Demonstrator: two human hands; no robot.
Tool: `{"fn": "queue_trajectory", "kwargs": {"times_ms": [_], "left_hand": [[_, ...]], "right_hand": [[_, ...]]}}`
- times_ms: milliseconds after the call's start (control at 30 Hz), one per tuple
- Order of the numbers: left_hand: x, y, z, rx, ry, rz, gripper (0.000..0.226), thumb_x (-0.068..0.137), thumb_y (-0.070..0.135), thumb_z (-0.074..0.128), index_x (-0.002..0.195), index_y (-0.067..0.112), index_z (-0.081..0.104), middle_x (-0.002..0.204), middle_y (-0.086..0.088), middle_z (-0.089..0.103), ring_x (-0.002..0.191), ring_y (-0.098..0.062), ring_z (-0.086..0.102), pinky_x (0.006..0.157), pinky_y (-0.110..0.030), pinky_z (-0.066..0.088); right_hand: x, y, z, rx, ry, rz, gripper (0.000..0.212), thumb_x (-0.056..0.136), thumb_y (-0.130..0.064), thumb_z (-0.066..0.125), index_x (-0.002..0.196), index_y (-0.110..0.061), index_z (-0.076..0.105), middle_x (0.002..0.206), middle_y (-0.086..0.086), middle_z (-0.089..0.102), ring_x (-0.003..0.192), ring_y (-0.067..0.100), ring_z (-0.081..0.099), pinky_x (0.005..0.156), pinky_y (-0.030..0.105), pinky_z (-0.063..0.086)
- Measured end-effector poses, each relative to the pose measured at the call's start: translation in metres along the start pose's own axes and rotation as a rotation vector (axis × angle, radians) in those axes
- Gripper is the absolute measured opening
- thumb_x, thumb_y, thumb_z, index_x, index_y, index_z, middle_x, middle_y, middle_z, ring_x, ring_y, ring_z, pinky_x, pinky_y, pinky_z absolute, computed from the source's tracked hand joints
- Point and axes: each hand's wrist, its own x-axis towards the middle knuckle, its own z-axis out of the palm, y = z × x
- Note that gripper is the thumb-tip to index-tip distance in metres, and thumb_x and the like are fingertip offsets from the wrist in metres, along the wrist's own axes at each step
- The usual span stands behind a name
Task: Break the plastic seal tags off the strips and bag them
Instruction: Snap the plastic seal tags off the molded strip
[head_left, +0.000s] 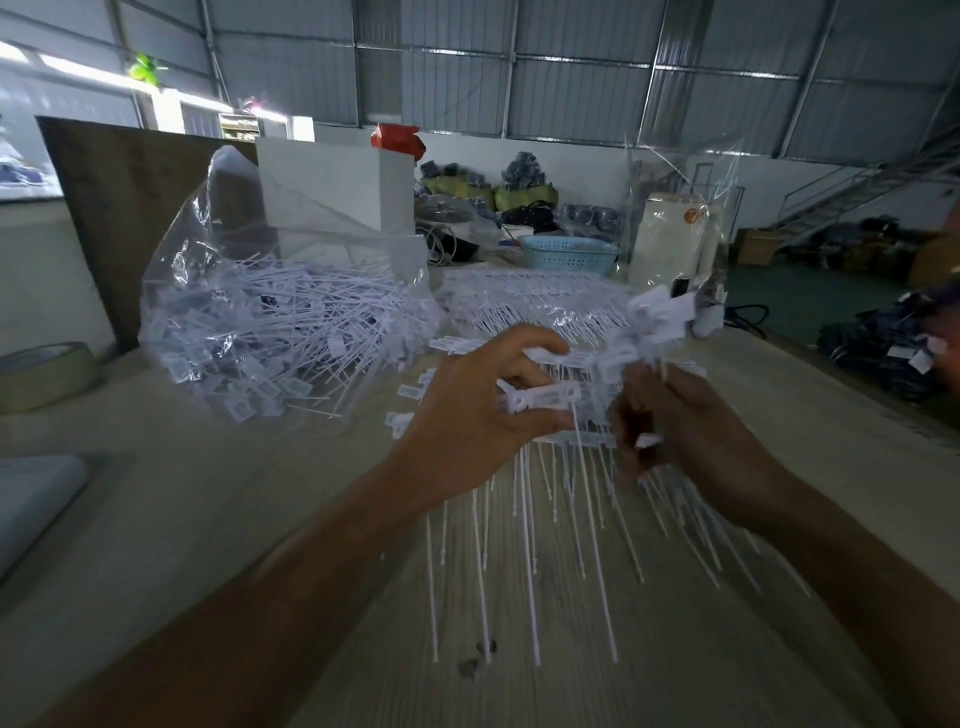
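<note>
Both hands work over a wooden table (208, 519). My left hand (478, 410) pinches a white plastic seal tag (545, 397) by its flat head, its thin tail hanging down. Close to its right, my right hand (685, 436) grips a bunch of white seal tags (654, 322) on their strip, heads fanned upward and blurred, tails (587, 519) spreading down toward me. A clear plastic bag (270, 322) holding several loose tags lies open at the left, behind my left hand.
More strips of tags in clear wrap (519, 296) lie behind my hands. A tape roll (47, 374) sits at the far left, a white box (332, 182) and a blue basket (569, 252) at the back. The table edge runs along the right.
</note>
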Motion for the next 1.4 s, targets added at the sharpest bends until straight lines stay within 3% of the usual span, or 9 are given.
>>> {"fn": "queue_trajectory", "kwargs": {"times_ms": [200, 400, 600, 733, 900, 1100, 1200, 1267, 1400], "left_hand": [[-0.001, -0.007, 0.008, 0.212, 0.079, 0.075, 0.030, 0.074, 0.024, 0.085, 0.089, 0.026, 0.060, 0.079, 0.015, 0.066, 0.076, 0.002, 0.062, 0.063, -0.008, 0.043], [-0.001, -0.011, 0.010, 0.311, -0.013, 0.160, 0.021, 0.083, 0.033, 0.076, 0.096, 0.027, 0.060, 0.090, 0.013, 0.062, 0.085, -0.005, 0.057, 0.073, -0.025, 0.045], [-0.003, -0.017, 0.002, 0.388, -0.072, 0.128, 0.036, 0.092, 0.041, 0.057, 0.127, 0.038, 0.051, 0.122, 0.010, 0.064, 0.113, -0.011, 0.057, 0.101, -0.040, 0.043], [-0.002, -0.018, 0.001, 0.369, -0.111, 0.108, 0.040, 0.093, 0.037, 0.057, 0.132, 0.039, 0.049, 0.129, 0.008, 0.063, 0.120, -0.013, 0.056, 0.100, -0.043, 0.046], [-0.002, -0.021, 0.001, 0.375, -0.083, 0.124, 0.040, 0.091, 0.032, 0.062, 0.131, 0.027, 0.057, 0.120, 0.003, 0.067, 0.107, -0.015, 0.062, 0.090, -0.043, 0.052], [-0.002, -0.027, 0.001, 0.449, -0.010, 0.206, 0.031, 0.091, 0.026, 0.061, 0.121, 0.022, 0.060, 0.104, -0.005, 0.071, 0.091, -0.024, 0.066, 0.074, -0.045, 0.054], [-0.004, -0.024, 0.002, 0.440, -0.004, 0.254, 0.027, 0.094, 0.019, 0.059, 0.120, 0.015, 0.064, 0.104, -0.009, 0.071, 0.092, -0.027, 0.067, 0.074, -0.045, 0.055], [-0.003, -0.020, 0.001, 0.419, -0.024, 0.260, 0.022, 0.095, 0.015, 0.060, 0.114, 0.009, 0.069, 0.101, -0.008, 0.073, 0.088, -0.025, 0.068, 0.073, -0.044, 0.055], [-0.001, -0.008, -0.005, 0.285, -0.069, 0.188, 0.014, 0.096, 0.011, 0.060, 0.101, 0.008, 0.074, 0.084, 0.004, 0.073, 0.073, -0.004, 0.065, 0.067, -0.013, 0.048]], "right_hand": [[-0.008, -0.005, 0.033, 0.213, -0.071, 0.135, 0.040, 0.096, -0.051, 0.050, 0.063, -0.028, 0.052, 0.052, -0.004, 0.035, 0.042, 0.010, 0.025, 0.041, 0.020, 0.022], [-0.007, -0.004, 0.029, 0.211, -0.080, 0.073, 0.036, 0.086, -0.041, 0.064, 0.056, -0.028, 0.049, 0.050, -0.005, 0.033, 0.041, 0.009, 0.025, 0.039, 0.019, 0.024], [-0.003, -0.002, 0.019, 0.271, -0.023, 0.097, 0.035, 0.085, -0.041, 0.066, 0.080, -0.011, 0.050, 0.053, -0.006, 0.027, 0.042, 0.010, 0.021, 0.040, 0.020, 0.022], [-0.003, -0.002, 0.020, 0.291, -0.012, 0.135, 0.039, 0.091, -0.040, 0.065, 0.064, -0.024, 0.042, 0.062, 0.002, 0.018, 0.048, 0.013, 0.019, 0.043, 0.022, 0.019], [-0.003, -0.007, 0.013, 0.328, 0.016, 0.150, 0.036, 0.086, -0.045, 0.067, 0.060, -0.025, 0.052, 0.056, -0.002, 0.029, 0.046, 0.013, 0.025, 0.040, 0.022, 0.021], [-0.005, -0.006, 0.019, 0.106, -0.015, 0.005, 0.048, 0.082, -0.051, 0.066, 0.078, -0.003, 0.062, 0.050, -0.006, 0.037, 0.043, 0.010, 0.031, 0.040, 0.021, 0.027], [-0.006, -0.007, 0.015, -0.106, -0.036, -0.191, 0.028, 0.095, -0.036, 0.061, 0.069, -0.030, 0.066, 0.050, -0.011, 0.045, 0.043, 0.001, 0.039, 0.046, 0.015, 0.034], [-0.005, -0.006, 0.013, -0.270, -0.012, -0.292, 0.026, 0.098, -0.035, 0.057, 0.073, -0.031, 0.064, 0.057, -0.012, 0.051, 0.051, 0.001, 0.047, 0.054, 0.016, 0.038], [-0.004, -0.005, 0.011, -0.458, 0.013, -0.388, 0.028, 0.095, -0.043, 0.048, 0.092, -0.019, 0.061, 0.077, -0.006, 0.060, 0.072, 0.007, 0.058, 0.066, 0.026, 0.043]]}}
